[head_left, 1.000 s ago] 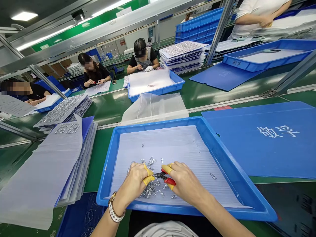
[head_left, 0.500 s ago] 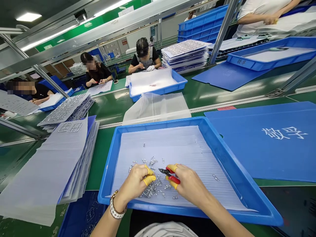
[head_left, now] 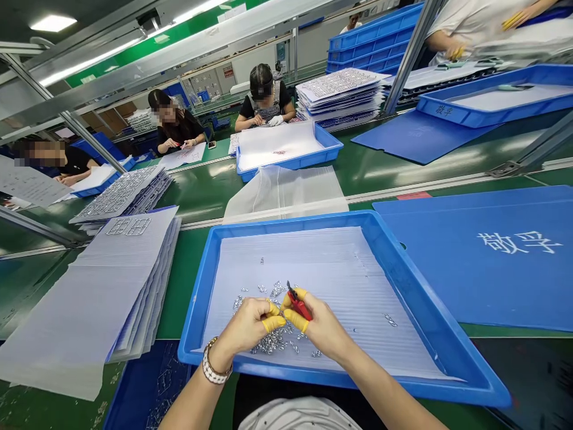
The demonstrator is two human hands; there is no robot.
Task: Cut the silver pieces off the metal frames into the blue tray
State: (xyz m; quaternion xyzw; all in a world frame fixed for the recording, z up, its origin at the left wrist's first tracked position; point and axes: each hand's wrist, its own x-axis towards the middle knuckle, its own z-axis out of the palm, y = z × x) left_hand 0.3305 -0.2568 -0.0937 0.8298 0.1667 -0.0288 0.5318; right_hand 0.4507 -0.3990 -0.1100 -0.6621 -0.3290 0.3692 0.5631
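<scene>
Many small silvery metal pieces [head_left: 271,344] heaped in blue plastic tray [head_left: 286,225], seemingly plenty left, finished share unclear; left hand [head_left: 246,327] with yellow-capped fingertips [head_left: 273,323] close together, any pinch indiscernible; right hand [head_left: 324,323] curled around red-handled, dark-tipped pliers [head_left: 301,306].

Your left hand [head_left: 250,322] and right hand [head_left: 320,319], fingertips in yellow covers [head_left: 274,324], come together above a blue tray [head_left: 423,298]. Your right holds red-handled pliers [head_left: 301,306], tips pointing away from you; anything between your left fingertips is too small to tell. Small silvery pieces [head_left: 271,343] lie heaped below. Layered sheets [head_left: 102,286] lie left, a blue board [head_left: 447,275] right.
</scene>
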